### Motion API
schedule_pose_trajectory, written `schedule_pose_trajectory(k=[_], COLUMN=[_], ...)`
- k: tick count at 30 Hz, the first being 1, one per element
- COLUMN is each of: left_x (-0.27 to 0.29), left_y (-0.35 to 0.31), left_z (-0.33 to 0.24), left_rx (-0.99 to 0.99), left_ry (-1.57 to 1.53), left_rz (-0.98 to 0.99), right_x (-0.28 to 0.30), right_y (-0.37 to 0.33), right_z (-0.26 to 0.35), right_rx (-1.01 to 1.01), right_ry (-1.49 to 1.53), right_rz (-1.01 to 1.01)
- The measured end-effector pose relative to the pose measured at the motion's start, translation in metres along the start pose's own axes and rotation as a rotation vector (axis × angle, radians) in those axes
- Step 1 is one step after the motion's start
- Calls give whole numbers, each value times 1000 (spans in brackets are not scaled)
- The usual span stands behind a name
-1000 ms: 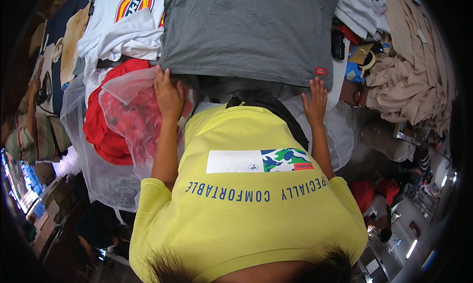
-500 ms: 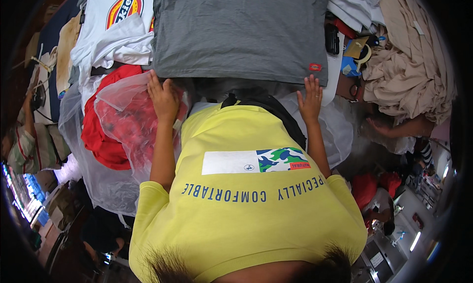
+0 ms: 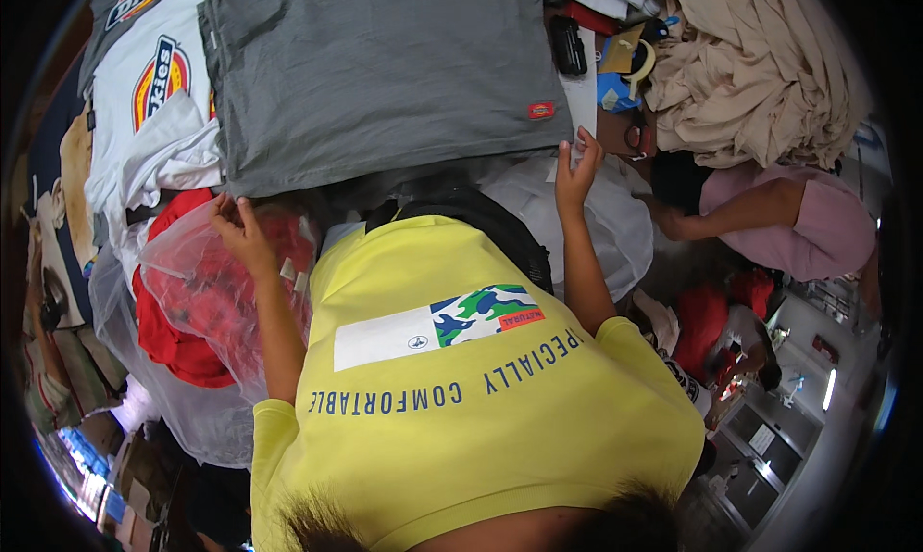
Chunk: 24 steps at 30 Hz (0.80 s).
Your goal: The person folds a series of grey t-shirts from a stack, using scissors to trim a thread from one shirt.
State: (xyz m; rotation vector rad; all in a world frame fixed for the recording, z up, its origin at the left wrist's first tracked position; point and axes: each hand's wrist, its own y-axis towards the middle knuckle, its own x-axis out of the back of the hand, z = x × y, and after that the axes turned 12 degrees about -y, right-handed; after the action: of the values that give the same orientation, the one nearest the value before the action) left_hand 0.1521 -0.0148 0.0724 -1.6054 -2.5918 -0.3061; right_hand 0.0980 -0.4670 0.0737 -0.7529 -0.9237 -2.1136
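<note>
A grey T-shirt (image 3: 385,71) lies spread over the table, its bottom hem toward me and a small red label near the right corner. My left hand (image 3: 242,237) is at the hem's left corner, thumb and fingers apart, the fingertips at the cloth's edge. Just off the right corner, my right hand (image 3: 580,172) is raised with its fingers parted and nothing in them. Whether the left fingertips press on the cloth is hard to make out.
White printed T-shirts (image 3: 159,90) lie left of the grey one. Red cloth (image 3: 178,292) in clear plastic bags hangs below. On the right are a black case (image 3: 567,44), a tape roll (image 3: 641,60) and a beige fabric heap (image 3: 760,81). Another person's arm (image 3: 740,213) reaches in at right.
The view has swung so the table appears shifted left. Both my hands lay flat near the hem; now the left fingers are bent at the corner and the right hand is lifted away.
</note>
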Motion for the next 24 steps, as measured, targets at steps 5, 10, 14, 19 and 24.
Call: schedule_pose_trajectory(k=[5, 10, 14, 19, 24], left_x=[2, 4, 9, 11, 13], left_y=[7, 9, 10, 10, 12], left_z=[-3, 7, 8, 11, 15], left_rx=[164, 219, 347, 327, 337], left_ry=[-169, -251, -434, -516, -566], left_rz=[-47, -42, -127, -134, -168], right_x=[-10, -14, -14, -18, -15], right_y=[2, 8, 9, 11, 13], right_z=[-27, -38, -46, -55, -49], right_rx=[-362, -490, -494, -425, -443], right_ry=[251, 415, 365, 245, 202], right_rz=[96, 134, 191, 197, 230])
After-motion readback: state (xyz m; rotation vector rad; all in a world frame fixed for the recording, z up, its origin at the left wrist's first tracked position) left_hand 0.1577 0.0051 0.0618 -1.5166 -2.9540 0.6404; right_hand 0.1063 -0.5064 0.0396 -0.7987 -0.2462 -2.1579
